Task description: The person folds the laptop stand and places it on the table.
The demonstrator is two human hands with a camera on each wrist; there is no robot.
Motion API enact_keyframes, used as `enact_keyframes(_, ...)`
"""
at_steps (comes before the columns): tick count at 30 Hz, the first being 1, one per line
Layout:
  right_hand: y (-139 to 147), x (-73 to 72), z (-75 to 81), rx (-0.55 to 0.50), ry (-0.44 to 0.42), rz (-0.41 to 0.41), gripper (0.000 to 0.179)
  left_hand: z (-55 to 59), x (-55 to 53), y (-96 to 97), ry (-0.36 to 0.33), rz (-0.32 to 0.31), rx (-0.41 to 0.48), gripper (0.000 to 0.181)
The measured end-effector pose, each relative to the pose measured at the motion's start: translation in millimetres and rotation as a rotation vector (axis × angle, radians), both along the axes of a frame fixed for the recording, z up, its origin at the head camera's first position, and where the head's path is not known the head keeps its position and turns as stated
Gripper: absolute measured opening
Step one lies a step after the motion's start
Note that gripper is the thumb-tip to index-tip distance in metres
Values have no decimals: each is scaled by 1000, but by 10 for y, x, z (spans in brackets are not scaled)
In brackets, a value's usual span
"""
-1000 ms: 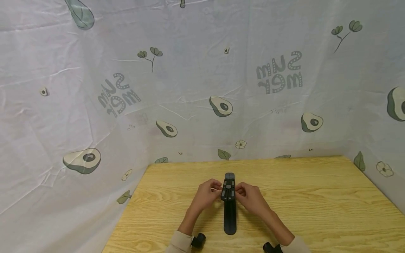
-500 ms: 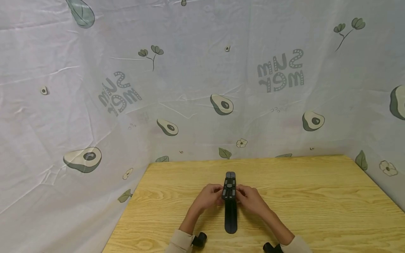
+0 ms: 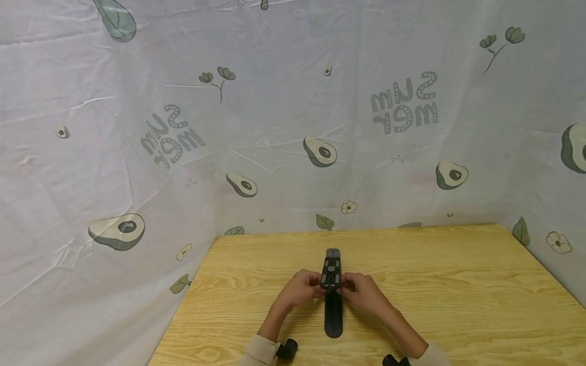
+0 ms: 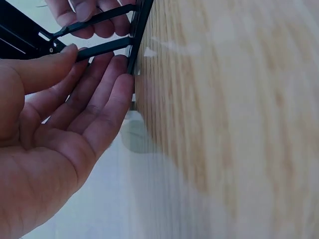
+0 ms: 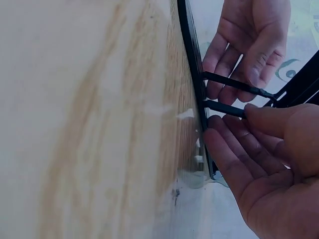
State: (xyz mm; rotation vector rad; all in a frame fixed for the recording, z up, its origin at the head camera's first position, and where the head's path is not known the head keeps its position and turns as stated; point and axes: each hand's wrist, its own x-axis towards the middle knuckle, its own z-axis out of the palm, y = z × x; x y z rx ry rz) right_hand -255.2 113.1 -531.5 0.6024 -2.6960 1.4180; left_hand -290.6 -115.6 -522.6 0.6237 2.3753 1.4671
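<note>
A black folding stand (image 3: 333,317) rises from the table in the head view, its long narrow base flat on the wood. Its tilted upper plate (image 3: 330,269) carries several grey pads. On the left side, my left hand (image 3: 299,291) pinches a thin strut (image 4: 104,48) near the upper hinge, thumb on top and fingers behind, as the left wrist view shows. From the right, my right hand (image 3: 363,293) likewise holds a strut (image 5: 225,108) between thumb and fingers. In the head view the upper plate partly hides the fingertips.
The stand is on a light wood-grain table (image 3: 458,284). Behind and beside it hangs a pale sheet (image 3: 274,127) printed with avocados, leaves and flowers. A black wrist camera (image 3: 287,349) is worn at the left sleeve, another (image 3: 393,360) at the right.
Both hands have moved slightly nearer the person along the stand, and their fingers have closed in on its struts below the upper plate. The stand has stayed in place.
</note>
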Motion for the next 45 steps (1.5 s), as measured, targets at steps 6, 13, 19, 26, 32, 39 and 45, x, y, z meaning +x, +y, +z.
enact_keyframes(6, -11, -4, -7, 16, 29, -16, 7, -10, 0, -7, 71, -2, -50, 18)
enact_keyframes(13, -18, -2, 30, 36, 49, -39, 8, 55, 43, 47, 79, 9, -37, 19)
enact_keyframes(19, -16, -11, 43, 33, 41, -43, 12, 89, 66, 68, 52, 21, -30, 13)
enact_keyframes(26, -13, -16, 46, 14, 41, -31, 12, 88, 62, 75, 69, 33, -47, 17)
enact_keyframes(32, -33, -16, 64, 14, 76, -49, 4, 86, 36, 94, 165, 63, -94, 13)
enact_keyframes(39, -74, -54, 121, 5, 122, -196, 33, 115, 8, 109, 244, 143, -94, 42)
enact_keyframes(45, -36, -159, 150, 102, 234, -98, 62, 167, -76, 84, 397, 49, -168, 64)
